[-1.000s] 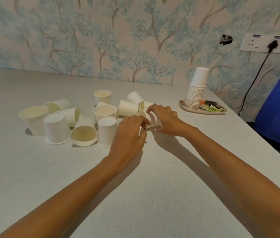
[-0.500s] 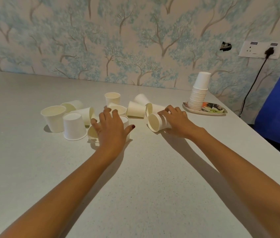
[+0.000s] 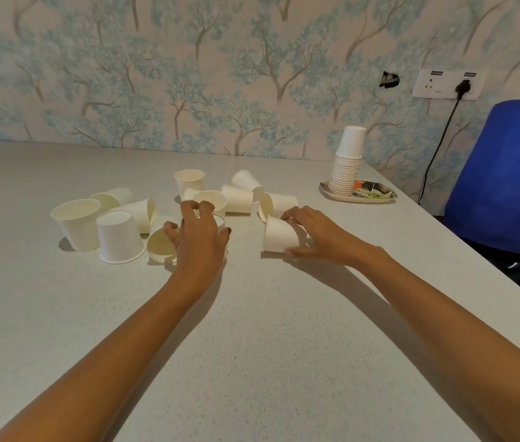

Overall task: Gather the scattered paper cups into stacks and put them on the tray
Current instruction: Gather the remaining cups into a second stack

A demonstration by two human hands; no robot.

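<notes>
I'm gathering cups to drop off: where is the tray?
Head view: the tray sits far right on the table near the wall, under a tall cup stack, beyond the right hand.

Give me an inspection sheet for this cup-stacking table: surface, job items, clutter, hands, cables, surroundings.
Surface: grey speckled table, no spills seen.
Job's things: loose paper cups clustered mid-table, some upright, some inverted, some on their sides; one cup stack stands on the patterned tray at far right.
Clutter: nothing seen.
Grippers: left hand grips an upright cup from above; right hand holds a tilted cup.
Cables: black cable hangs from a plug in the wall socket.
Surroundings: tree-print wallpaper with a small hole; blue chair at right.
</notes>
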